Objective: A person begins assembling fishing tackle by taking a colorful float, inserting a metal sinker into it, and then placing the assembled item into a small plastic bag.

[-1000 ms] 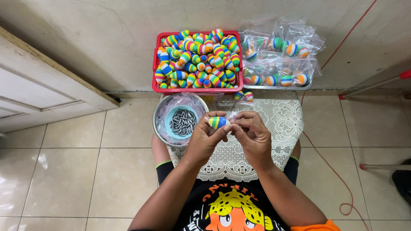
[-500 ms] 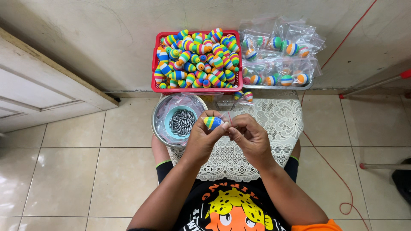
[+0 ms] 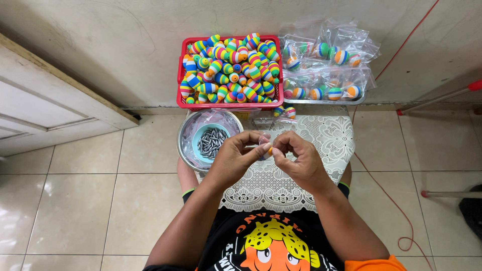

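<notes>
Pinching a small orange piece, both hands meet above lace cloth.

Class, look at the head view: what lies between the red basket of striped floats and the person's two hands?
In the head view, between the red basket and the hands, left hand and right hand, lie two loose striped floats on white lace cloth.

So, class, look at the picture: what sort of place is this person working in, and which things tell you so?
Probably a home floor used for piecework: pale floor tiles, a red basket heaped with striped floats against the wall, bagged floats beside it, and a lace cloth on the lap.
</notes>
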